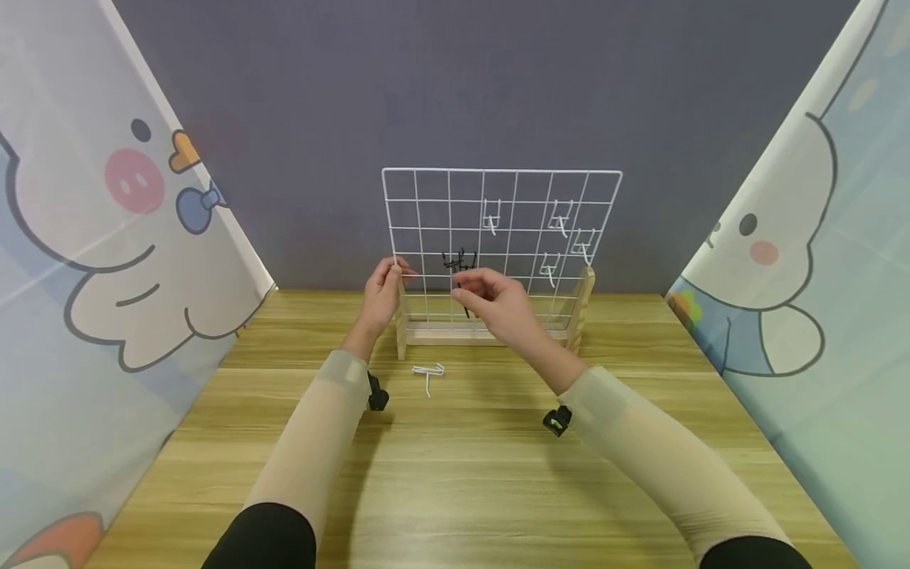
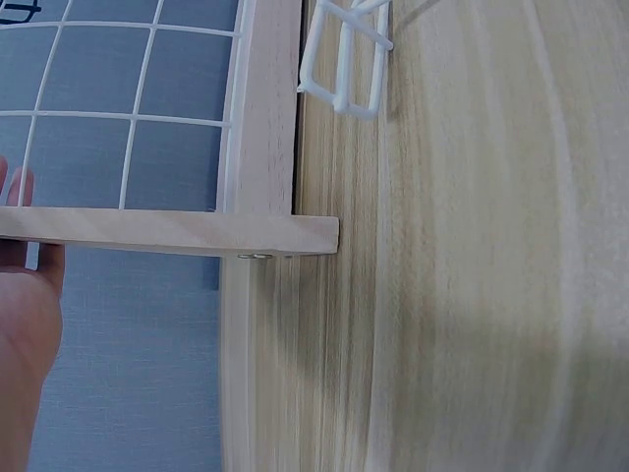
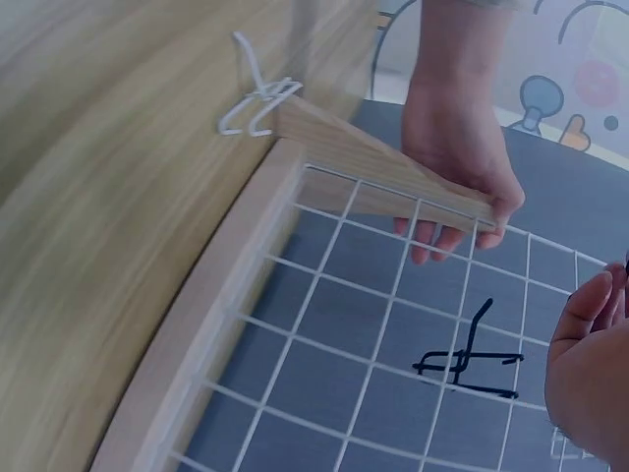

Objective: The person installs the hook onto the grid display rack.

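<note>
A white wire grid (image 1: 498,229) stands upright in a wooden base with side supports. My left hand (image 1: 382,294) grips the upper end of the left wooden support (image 2: 167,228), fingers curled round it beside the grid's edge. In front of the grid's lower left part, my right hand (image 1: 501,307) pinches a black hook between thumb and fingers; only a dark bit shows at the fingertips in the right wrist view. Close by, another black hook (image 3: 467,362) is on the grid wires. Several white hooks (image 1: 562,217) hang on the grid's right half.
A loose white hook (image 1: 428,371) lies on the wooden table (image 1: 455,474) in front of the base's left end. Behind the grid rises a grey-blue panel (image 1: 320,118). Cartoon-printed cloths (image 1: 85,237) flank the table on both sides.
</note>
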Demonstrator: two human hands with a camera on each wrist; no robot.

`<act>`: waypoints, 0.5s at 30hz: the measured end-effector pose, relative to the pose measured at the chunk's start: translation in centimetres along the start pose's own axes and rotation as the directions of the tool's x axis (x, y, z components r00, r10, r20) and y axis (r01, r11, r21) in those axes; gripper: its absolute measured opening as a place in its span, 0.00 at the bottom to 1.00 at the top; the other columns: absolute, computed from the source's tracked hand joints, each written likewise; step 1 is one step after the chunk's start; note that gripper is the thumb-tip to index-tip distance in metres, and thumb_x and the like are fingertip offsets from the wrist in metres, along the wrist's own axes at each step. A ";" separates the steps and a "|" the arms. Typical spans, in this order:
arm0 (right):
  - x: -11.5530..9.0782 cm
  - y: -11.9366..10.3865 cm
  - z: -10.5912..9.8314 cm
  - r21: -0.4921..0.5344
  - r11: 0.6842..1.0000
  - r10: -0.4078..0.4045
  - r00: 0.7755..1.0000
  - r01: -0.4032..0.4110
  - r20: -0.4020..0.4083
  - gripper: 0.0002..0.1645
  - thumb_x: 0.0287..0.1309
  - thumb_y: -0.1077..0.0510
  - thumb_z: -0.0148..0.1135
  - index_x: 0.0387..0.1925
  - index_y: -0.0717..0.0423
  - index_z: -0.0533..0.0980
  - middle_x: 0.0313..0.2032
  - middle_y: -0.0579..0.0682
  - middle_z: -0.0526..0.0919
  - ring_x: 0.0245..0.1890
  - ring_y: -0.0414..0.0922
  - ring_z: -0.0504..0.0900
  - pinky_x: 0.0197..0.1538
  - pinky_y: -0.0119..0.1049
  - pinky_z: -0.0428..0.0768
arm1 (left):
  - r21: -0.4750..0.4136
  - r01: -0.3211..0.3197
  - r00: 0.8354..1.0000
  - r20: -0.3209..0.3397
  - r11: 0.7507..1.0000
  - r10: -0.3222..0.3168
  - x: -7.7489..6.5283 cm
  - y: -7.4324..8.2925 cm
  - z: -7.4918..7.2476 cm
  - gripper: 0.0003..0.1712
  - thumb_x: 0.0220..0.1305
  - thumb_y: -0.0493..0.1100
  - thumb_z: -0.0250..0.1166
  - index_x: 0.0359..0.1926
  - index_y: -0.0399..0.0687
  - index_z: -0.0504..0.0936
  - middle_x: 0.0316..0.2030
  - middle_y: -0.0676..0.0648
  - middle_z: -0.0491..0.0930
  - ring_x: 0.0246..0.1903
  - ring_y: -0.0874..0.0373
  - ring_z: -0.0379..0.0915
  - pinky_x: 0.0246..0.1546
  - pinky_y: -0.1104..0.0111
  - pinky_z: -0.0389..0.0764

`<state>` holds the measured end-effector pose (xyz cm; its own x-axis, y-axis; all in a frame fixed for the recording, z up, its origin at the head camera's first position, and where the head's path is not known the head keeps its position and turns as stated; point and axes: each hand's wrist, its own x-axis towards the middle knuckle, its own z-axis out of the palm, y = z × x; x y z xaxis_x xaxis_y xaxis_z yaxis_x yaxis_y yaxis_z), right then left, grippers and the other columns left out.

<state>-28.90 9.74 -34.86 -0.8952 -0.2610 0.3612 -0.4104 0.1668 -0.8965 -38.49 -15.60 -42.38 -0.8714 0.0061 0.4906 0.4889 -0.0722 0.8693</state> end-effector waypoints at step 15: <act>4.0 -0.9 2.4 -0.030 1.000 -0.003 0.998 0.001 -0.067 0.19 0.73 0.53 0.73 0.61 0.54 0.86 0.47 0.52 0.91 0.41 0.41 0.84 0.39 0.28 0.80 | 0.034 0.001 1.000 -0.015 0.999 -0.001 0.1 -0.2 -0.1 0.18 0.90 0.40 0.47 0.59 0.25 0.74 0.45 0.50 0.85 0.55 0.44 0.83 0.71 0.45 0.77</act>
<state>-31.73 6.30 -33.23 -0.9038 -0.1969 0.3800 -0.4160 0.1948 -0.8883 -38.68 -15.67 -42.47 -0.8722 -0.0088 0.4891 0.4891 -0.0382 0.8714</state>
